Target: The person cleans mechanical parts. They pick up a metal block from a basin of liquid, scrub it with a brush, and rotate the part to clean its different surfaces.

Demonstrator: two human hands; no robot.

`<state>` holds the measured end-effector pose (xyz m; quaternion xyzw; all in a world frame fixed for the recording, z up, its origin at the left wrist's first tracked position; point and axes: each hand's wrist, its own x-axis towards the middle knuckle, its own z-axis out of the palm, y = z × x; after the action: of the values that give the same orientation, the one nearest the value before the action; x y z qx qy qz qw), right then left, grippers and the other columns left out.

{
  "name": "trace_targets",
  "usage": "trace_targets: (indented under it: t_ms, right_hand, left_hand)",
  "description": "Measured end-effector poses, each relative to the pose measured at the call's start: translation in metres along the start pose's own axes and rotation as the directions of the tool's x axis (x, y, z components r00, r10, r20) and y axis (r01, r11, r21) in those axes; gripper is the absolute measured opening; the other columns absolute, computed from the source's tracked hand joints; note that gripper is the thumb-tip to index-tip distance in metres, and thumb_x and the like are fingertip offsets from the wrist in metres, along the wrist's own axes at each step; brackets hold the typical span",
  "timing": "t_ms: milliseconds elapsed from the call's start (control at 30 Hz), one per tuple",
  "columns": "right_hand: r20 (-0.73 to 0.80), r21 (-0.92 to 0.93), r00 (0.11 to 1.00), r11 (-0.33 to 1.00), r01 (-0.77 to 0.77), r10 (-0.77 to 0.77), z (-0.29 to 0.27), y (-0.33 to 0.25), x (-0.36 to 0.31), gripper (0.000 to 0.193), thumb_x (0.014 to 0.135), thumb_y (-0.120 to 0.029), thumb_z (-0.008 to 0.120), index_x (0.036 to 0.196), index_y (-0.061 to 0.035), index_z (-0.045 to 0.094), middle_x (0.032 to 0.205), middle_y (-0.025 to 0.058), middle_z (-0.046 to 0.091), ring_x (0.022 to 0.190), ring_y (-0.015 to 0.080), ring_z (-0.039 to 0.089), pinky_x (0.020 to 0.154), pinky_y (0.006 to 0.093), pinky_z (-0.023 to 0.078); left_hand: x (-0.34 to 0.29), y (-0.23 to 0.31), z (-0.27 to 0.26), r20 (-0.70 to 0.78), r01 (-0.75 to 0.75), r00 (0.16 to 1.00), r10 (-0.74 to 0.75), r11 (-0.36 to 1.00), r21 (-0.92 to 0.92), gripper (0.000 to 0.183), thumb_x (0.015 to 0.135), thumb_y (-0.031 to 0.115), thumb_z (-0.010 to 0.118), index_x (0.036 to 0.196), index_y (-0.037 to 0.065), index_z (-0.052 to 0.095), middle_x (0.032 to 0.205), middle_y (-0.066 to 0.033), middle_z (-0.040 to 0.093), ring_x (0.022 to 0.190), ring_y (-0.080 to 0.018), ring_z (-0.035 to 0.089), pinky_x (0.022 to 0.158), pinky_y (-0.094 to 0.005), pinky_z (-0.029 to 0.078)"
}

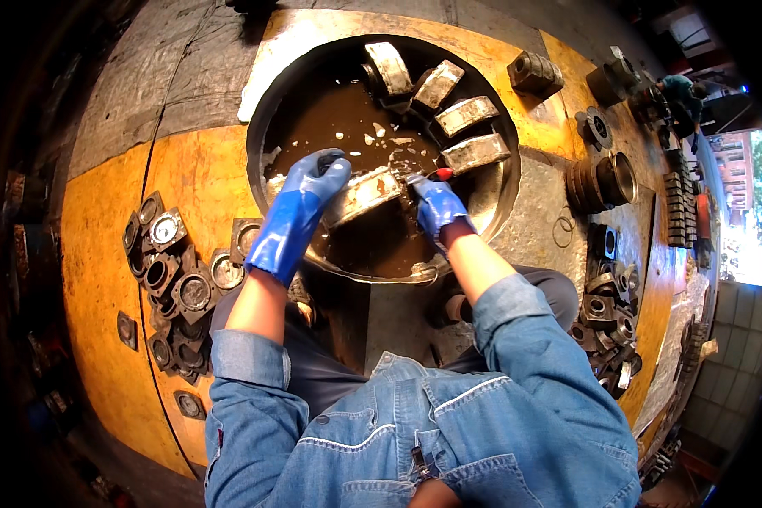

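A round, dark tub (513, 182) of murky brown liquid stands in front of me. My left hand (313, 182), in a long blue rubber glove, is closed at the left end of a wet, silvery metal block (362, 196) above the liquid. My right hand (438, 206), also in a blue glove, is closed at the block's right side. From its fingers sticks a tool with a red end (443, 173); its kind is unclear. Several similar metal blocks (467, 116) line the tub's far right inner wall. Pale flakes (379, 130) float on the liquid.
A pile of square metal parts with round holes (193, 292) lies left of my knees, another (599, 309) at right. Metal rings (603, 179) and a cylindrical part (535, 74) stand right of the tub. Another person (684, 95) is at far right.
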<state>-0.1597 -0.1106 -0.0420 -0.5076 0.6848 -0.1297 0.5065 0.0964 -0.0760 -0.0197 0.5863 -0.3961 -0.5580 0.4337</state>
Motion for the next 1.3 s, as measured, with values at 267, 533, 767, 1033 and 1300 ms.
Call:
trace_targets:
  t_ms: [267,533,767,1033,1300]
  right_hand:
    - [0.114,0.728,0.980,0.685,0.029,-0.162,-0.022,0.008,0.004,0.034,0.112,-0.024,0.053,0.135,-0.0038,0.067,0.121,0.0072,0.073,0.100,0.0160,0.070,0.091,0.0280,0.056]
    - [0.167,0.668,0.984,0.727,-0.156,0.057,0.015,0.046,0.040,0.029,0.109,-0.029,0.059,0.127,-0.0083,0.069,0.112,0.0042,0.074,0.092,0.0139,0.069,0.081,0.0267,0.057]
    - [0.092,0.161,0.991,0.980,-0.114,0.100,0.024,0.010,0.019,0.055,0.101,-0.050,0.066,0.126,-0.0011,0.069,0.108,0.0133,0.075,0.096,0.0248,0.066,0.090,0.0388,0.053]
    - [0.028,0.602,0.962,0.773,0.202,-0.273,-0.035,-0.041,-0.037,0.050,0.099,-0.041,0.073,0.136,-0.0089,0.062,0.113,0.0048,0.072,0.101,0.0121,0.063,0.088,0.0278,0.050]
    - [0.093,-0.007,0.836,0.839,0.544,-0.541,-0.029,-0.060,-0.040,0.044,0.102,-0.032,0.065,0.139,-0.0087,0.061,0.122,0.0070,0.069,0.112,0.0159,0.062,0.097,0.0295,0.048]
  left_hand:
    - [0.018,-0.009,-0.017,0.110,0.278,0.952,-0.287,0.650,-0.707,0.061,0.106,0.045,0.063,0.149,0.003,0.052,0.143,-0.0236,0.063,0.122,-0.0400,0.066,0.108,-0.0565,0.056]
    - [0.020,-0.014,-0.014,0.211,0.348,0.919,-0.334,0.428,-0.834,0.066,0.103,0.055,0.061,0.153,0.013,0.048,0.152,-0.0246,0.055,0.131,-0.0481,0.058,0.109,-0.0648,0.050]
    - [0.022,-0.037,-0.023,0.215,0.313,0.942,-0.256,0.446,-0.839,0.070,0.101,0.056,0.061,0.154,0.015,0.047,0.157,-0.0263,0.048,0.137,-0.0512,0.052,0.114,-0.0663,0.044]
    - [0.018,0.004,0.011,0.073,0.314,0.895,-0.440,0.506,-0.804,0.068,0.097,0.058,0.066,0.151,0.017,0.054,0.150,-0.0219,0.057,0.132,-0.0460,0.056,0.114,-0.0635,0.041]
    - [0.020,0.015,0.029,0.029,0.316,0.850,-0.526,0.465,-0.827,0.064,0.095,0.052,0.075,0.144,0.013,0.059,0.135,-0.0165,0.065,0.129,-0.0394,0.059,0.109,-0.0600,0.046]
